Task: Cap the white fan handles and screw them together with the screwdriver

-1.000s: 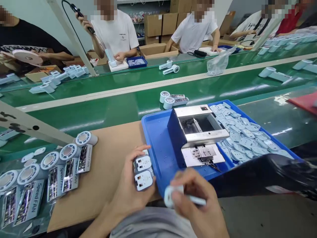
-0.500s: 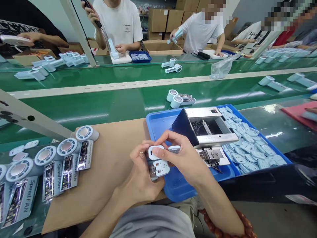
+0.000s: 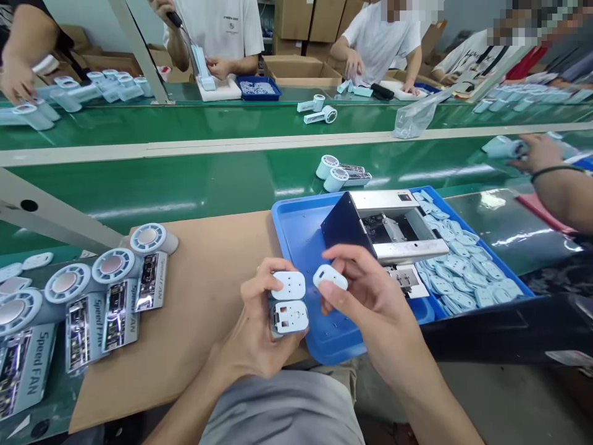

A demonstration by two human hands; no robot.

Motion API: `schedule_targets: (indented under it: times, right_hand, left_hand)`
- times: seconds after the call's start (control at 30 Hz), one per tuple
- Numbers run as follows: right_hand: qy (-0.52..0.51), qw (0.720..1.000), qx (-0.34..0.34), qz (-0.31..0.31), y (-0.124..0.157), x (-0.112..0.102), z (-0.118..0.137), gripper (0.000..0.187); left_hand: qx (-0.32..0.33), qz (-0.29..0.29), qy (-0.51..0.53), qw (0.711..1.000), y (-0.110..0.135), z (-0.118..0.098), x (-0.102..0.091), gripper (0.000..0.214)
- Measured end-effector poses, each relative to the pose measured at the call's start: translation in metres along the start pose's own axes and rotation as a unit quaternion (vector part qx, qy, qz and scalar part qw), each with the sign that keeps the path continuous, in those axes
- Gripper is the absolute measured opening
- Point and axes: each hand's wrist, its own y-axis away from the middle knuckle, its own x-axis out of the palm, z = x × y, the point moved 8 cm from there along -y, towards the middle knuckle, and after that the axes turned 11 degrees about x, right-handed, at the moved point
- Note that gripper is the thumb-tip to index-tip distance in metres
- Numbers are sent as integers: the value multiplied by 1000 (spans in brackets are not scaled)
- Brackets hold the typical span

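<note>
Cardboard-topped desk [image 3: 208, 266], w/ blue tray [image 3: 296, 235] at 1 o'clock. Two white fan housings [image 3: 290, 303] (stacked) are gripped by the left hand [image 3: 259, 334]. A small white cover [image 3: 330, 277] is pinched by the right hand [image 3: 370, 303], just at 3 o'clock of them.

We see small matt white plastic covers [image 3: 288, 285], a glossy blue plastic tray [image 3: 296, 238], a brushed metal machine [image 3: 393, 225] and matt brown cardboard [image 3: 204, 278].

Two green conveyor belts [image 3: 194, 185] run across the room, a pale strip [image 3: 278, 145] between them. Brown cardboard boxes [image 3: 296, 18] stack up behind, grey floor [image 3: 491, 402] below.
</note>
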Motion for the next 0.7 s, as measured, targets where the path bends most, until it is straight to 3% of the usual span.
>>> schedule_targets:
  times: [0.07, 0.17, 0.27, 0.5, 0.7]
  right_hand:
    - [7, 1000, -6, 10, 7, 1, 3, 35]
    - [1, 998, 29, 57, 13, 12, 2, 20]
    - [17, 991, 90, 102, 15, 26, -4, 33]
    - [-31, 985, 140, 91, 16, 34, -20, 52]
    - [-118, 980, 126, 94, 14, 32, -20, 48]
  left_hand:
    - [1, -3, 0, 1000, 3, 2, 3, 68]
    - [-6, -21, 7, 1000, 9, 9, 6, 78]
    - [-11, -71, 1, 997, 15, 17, 5, 92]
    - [39, -75, 12, 996, 15, 19, 13, 80]
    - [75, -54, 42, 995, 2, 8, 16, 71]
